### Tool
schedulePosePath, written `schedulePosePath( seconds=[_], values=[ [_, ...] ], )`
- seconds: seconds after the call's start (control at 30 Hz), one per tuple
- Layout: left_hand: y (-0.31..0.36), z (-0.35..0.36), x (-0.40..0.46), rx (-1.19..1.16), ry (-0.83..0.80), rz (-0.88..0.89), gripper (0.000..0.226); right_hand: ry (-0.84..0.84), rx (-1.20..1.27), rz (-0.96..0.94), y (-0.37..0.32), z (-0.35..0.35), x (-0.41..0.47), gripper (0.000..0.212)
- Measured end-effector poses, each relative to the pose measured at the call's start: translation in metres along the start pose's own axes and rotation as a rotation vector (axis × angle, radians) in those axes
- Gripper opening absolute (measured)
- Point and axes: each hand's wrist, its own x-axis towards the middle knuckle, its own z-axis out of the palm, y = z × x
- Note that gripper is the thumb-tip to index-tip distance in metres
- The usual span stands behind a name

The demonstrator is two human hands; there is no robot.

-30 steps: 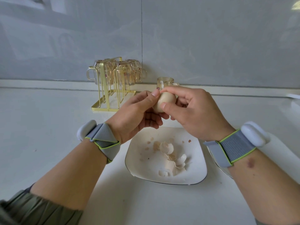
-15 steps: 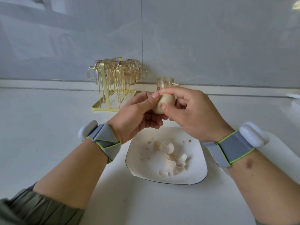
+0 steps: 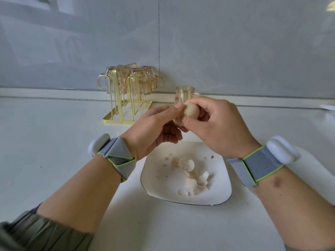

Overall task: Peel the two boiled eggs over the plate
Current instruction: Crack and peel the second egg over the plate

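Egg [image 3: 188, 113], tan and still mostly in its shell, sits between your two hands, held in the air just beyond the far edge of the plate [image 3: 154, 185]; your left hand [image 3: 155, 129] comes in from the left with its thumb tip pressed against the egg's upper left side and its other fingers curled beneath, so it is closed around the egg from below; your right hand [image 3: 219, 127] comes in from the right, forefinger arched over the top of the egg and thumb pressed on its near side, pinching it; the far side of the egg is hidden by your fingers, so how much shell is off there cannot be told; the plate, white with a thin dark rim and rounded corners, lies on the white table [image 3: 54, 142] near you, under and just nearer than the hands; broken eggshell pieces [image 3: 192, 171] lie heaped towards its middle and right, with small crumbs scattered further left and at the far edge; each wrist carries a grey strap with a green edge and a white pod, the left wristband [image 3: 117, 156] and the right wristband [image 3: 261, 163]; at the far side of the table, against the grey wall, a gold rack [image 3: 125, 98] holds glass mugs upside down; a single glass mug [image 3: 184, 95] stands upright just right of it, directly beyond your hands.
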Motion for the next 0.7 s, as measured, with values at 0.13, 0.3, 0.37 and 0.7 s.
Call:
schedulePosePath(
  seconds=[0.13,0.3,0.37,0.7],
  values=[
    [-0.0004,-0.0012,0.0003,0.001,0.015,0.034,0.043,-0.015,0.014,-0.003,0.002,0.0009,-0.0001,0.022],
    [-0.0008,-0.004,0.0005,-0.04,0.05,0.042,0.044,-0.024,0.043,-0.041,0.0039,0.0028,-0.0001,0.031],
    [-0.001,-0.0045,0.0008,-0.047,0.047,0.045,0.045,-0.021,0.032,-0.064,0.0028,0.002,-0.0007,0.027],
    [-0.0014,-0.0042,0.0012,-0.05,0.044,0.048,0.042,-0.02,0.059,-0.073,0.0042,0.0027,0.0011,0.024]
  ],
)
